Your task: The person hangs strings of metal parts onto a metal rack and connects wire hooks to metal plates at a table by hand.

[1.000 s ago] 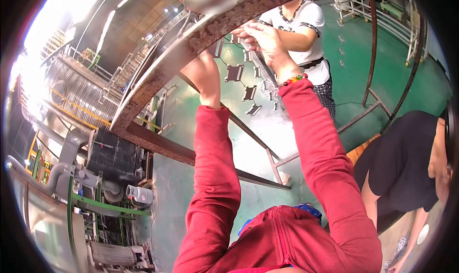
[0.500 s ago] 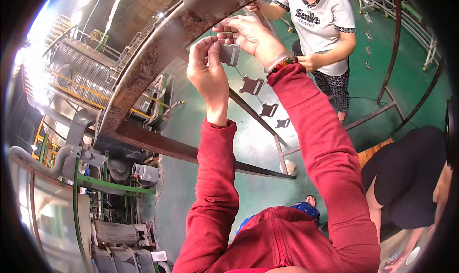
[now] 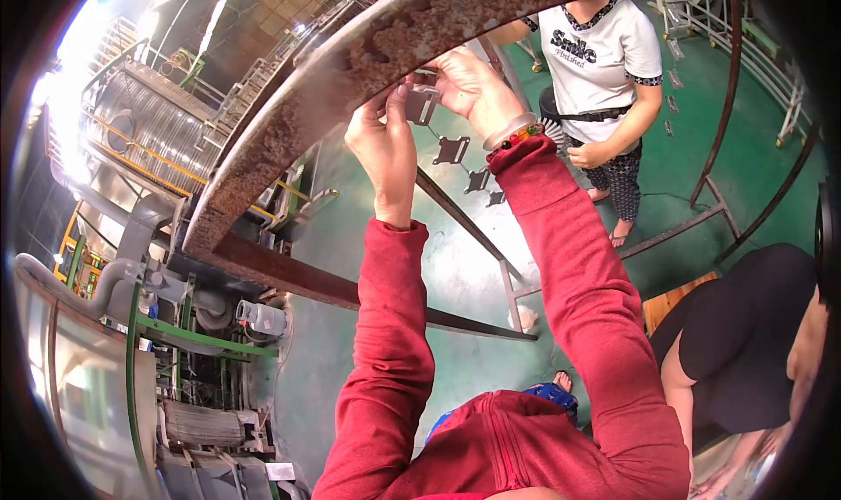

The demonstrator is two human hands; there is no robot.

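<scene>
Several dark flat metal pieces hang in a chain below the rusty curved frame (image 3: pixel 289 106). The top piece (image 3: pixel 423 104) has a slot and sits between my hands. My left hand (image 3: pixel 383 141) is closed in a pinch at its left edge, thumb up, just under the frame. My right hand (image 3: pixel 469 84), with bracelets at the wrist, is raised at the right of this piece; its fingertips are partly hidden behind the frame. A second piece (image 3: pixel 451 151) hangs lower down, with smaller ones beyond it.
A person in a white shirt (image 3: pixel 596 62) stands beyond the frame. Another person in black (image 3: pixel 753 334) is bent over at the right, near a wooden surface (image 3: pixel 674 300). Machinery and pipes (image 3: pixel 131 237) are at the left. A metal bar (image 3: pixel 473 228) crosses the green floor.
Both hands came together around the top piece, which was mostly hidden by the frame earlier. The view shifted, and the hanging pieces moved slightly left lately.
</scene>
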